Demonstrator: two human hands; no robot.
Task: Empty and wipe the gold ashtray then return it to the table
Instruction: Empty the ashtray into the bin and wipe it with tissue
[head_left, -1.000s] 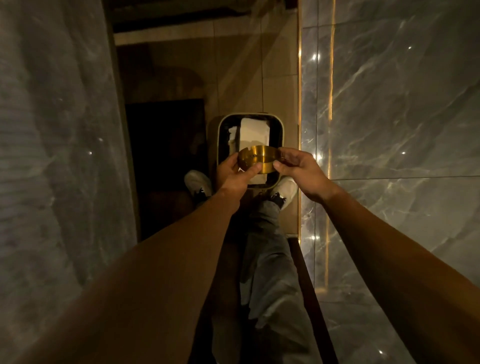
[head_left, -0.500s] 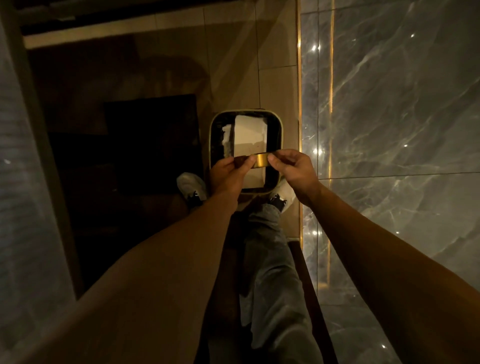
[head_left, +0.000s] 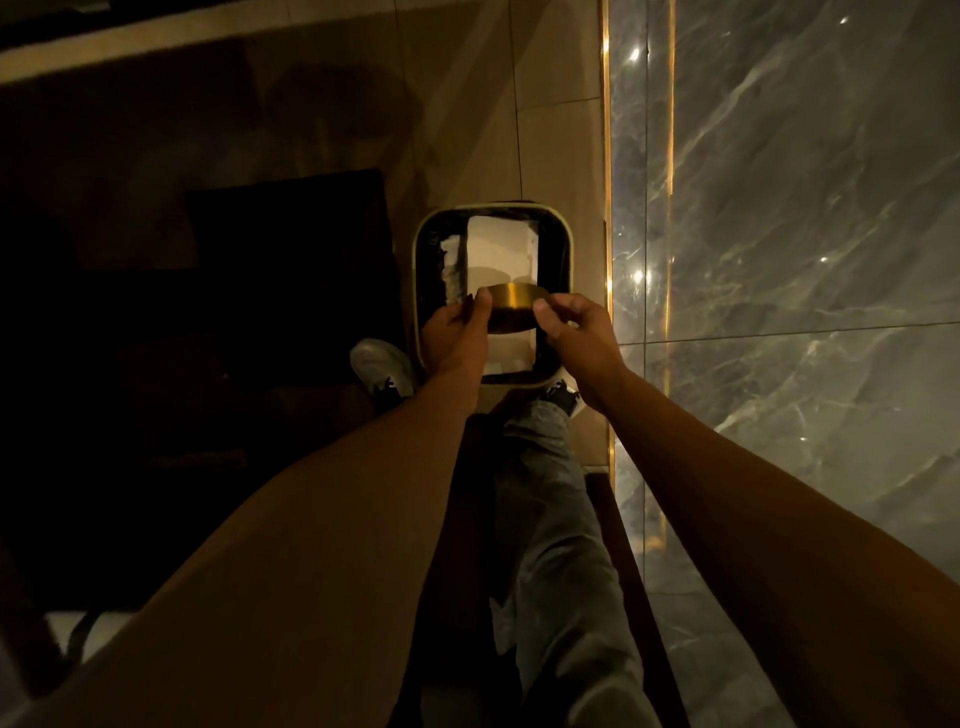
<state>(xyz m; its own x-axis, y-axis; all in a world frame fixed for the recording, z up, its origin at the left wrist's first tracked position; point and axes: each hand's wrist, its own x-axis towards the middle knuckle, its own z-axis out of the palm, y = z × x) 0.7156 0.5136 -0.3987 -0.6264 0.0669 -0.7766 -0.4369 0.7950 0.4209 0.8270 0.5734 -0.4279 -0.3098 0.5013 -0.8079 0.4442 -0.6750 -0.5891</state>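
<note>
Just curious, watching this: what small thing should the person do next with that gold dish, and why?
Probably give the ashtray a small shake. Both the left hand and right hand hold it tipped on its side over the bin, so any leftover ash would drop in.

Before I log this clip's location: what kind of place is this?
Probably an upscale indoor venue, perhaps a hotel or lounge. Polished grey marble wall with a lit gold strip, glossy tiled floor, and a lined waste bin beneath the gold ashtray suggest it.
</note>
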